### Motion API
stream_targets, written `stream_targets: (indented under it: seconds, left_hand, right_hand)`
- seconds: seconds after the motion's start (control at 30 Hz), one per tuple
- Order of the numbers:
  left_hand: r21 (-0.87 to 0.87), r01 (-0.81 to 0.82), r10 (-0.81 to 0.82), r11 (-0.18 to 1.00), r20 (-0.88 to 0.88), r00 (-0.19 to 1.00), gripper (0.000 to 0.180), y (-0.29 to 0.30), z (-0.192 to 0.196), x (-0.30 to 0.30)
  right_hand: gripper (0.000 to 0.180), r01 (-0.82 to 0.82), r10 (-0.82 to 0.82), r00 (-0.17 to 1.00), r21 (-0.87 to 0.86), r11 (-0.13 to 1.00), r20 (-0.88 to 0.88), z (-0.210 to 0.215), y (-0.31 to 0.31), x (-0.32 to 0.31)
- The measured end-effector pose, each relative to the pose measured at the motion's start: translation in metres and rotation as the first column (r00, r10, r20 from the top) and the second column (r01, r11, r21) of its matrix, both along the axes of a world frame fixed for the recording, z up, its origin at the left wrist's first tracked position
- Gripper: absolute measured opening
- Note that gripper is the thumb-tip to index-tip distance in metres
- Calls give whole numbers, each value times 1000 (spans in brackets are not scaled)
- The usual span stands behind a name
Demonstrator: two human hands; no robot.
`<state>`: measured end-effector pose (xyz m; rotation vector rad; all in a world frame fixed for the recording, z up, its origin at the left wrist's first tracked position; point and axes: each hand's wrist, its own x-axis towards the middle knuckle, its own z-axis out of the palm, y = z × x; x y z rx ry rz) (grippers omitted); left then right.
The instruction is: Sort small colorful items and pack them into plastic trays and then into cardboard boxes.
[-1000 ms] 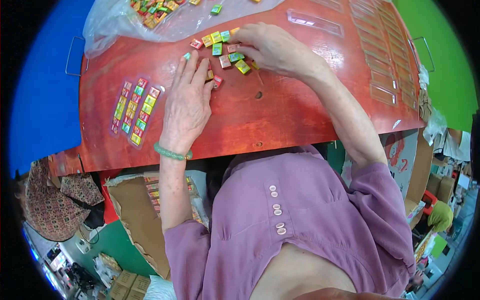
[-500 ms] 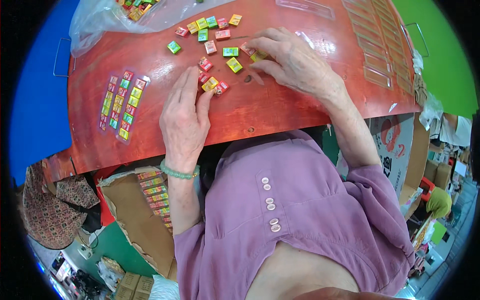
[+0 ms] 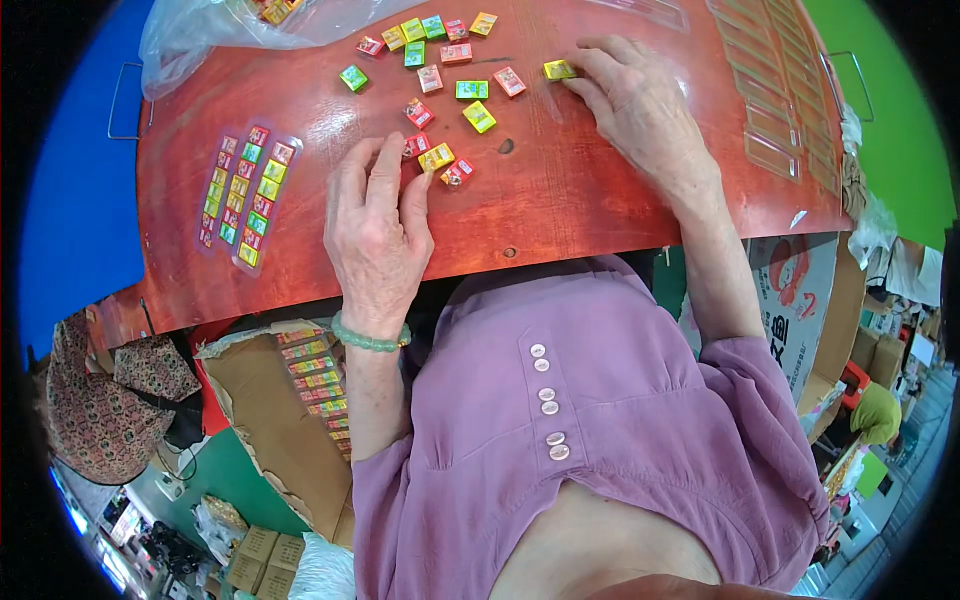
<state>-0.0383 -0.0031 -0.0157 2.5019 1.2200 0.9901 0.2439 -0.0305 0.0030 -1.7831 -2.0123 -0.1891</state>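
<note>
My right hand [image 3: 650, 120] pinches a small yellow box [image 3: 559, 70] between thumb and fingertips at the right of the loose boxes. My left hand [image 3: 378, 225], wearing a green bead bracelet, rests on the table with thumb and fingers apart. Its fingertips are beside a red box [image 3: 415, 146], and its thumb tip is close to a yellow box [image 3: 436, 157]. Another red box [image 3: 457, 173] lies against that yellow one. Between the hands are a green box [image 3: 472, 89], a yellow box [image 3: 479, 117] and a red box [image 3: 509, 81].
Three filled strips of small boxes [image 3: 240, 195] lie on the left. Clear plastic trays [image 3: 770, 100] line the table's right side. A plastic bag [image 3: 200, 50] holding more boxes sits at the back left. Below the table edge, a cardboard carton [image 3: 265, 400] contains filled strips.
My right hand has moved right with the yellow box, away from the red box beside it. My left hand's fingers have spread slightly. The view has shifted a little.
</note>
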Motion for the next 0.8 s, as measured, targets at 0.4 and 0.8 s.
stream_targets:
  seconds: [0.4, 0.8]
  left_hand:
    - [-14, 106, -107, 994, -104, 989, 32, 8, 8, -6]
    - [-72, 56, -59, 996, -39, 998, 38, 0, 13, -12]
  right_hand:
    - [25, -155, 181, 978, -216, 964, 105, 11, 14, -46]
    - [26, -265, 221, 963, -388, 883, -154, 22, 16, -58]
